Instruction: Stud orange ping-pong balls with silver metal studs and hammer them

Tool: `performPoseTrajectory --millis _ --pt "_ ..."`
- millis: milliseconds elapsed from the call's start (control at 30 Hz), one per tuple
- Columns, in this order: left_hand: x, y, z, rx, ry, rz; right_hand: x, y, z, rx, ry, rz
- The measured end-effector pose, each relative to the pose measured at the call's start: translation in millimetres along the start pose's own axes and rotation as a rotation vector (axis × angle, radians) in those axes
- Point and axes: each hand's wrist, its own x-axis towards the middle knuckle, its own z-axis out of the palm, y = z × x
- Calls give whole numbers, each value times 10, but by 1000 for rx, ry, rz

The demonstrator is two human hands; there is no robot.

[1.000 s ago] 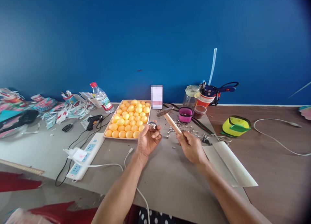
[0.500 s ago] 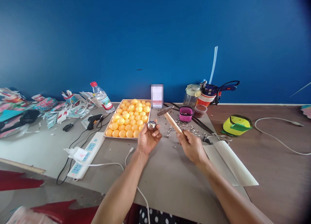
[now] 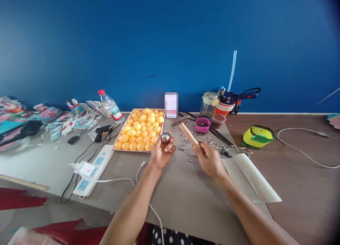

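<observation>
My left hand point(image 3: 162, 152) is closed around a shiny, crinkled silver ball point(image 3: 166, 137), which looks like foil, holding it above the table. In my right hand point(image 3: 208, 158) is a hammer point(image 3: 190, 133), gripped by its wooden handle. The hammer's dark metal head points up and left, apart from the ball. Left of the ball lies a shallow tray point(image 3: 132, 151) full of orange balls point(image 3: 140, 131). Behind the hammer, small shiny metal pieces point(image 3: 211, 142) are scattered on the table near a purple container point(image 3: 202, 124).
A power strip point(image 3: 98, 160) with cables lies front left, with a glue gun point(image 3: 102, 132) and a leaning water bottle point(image 3: 111, 108) behind it. White paper point(image 3: 257, 179) lies beside my right forearm. A yellow-green band point(image 3: 257, 137) sits farther right. A blue wall point(image 3: 170, 43) closes the back.
The whole view has shifted very slightly. The left fingers have curled a little around the silver ball; the hammer stays in about the same place.
</observation>
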Motion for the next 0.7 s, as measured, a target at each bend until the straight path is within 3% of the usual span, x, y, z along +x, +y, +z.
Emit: performPoseTrajectory --millis 267,700 --pt "-36 -17 63 -28 -20 -31 -1 29 6 11 4 6" --pt "-34 -30 -3 -87 -116 -41 -9 -10 -13 -13 -3 18"
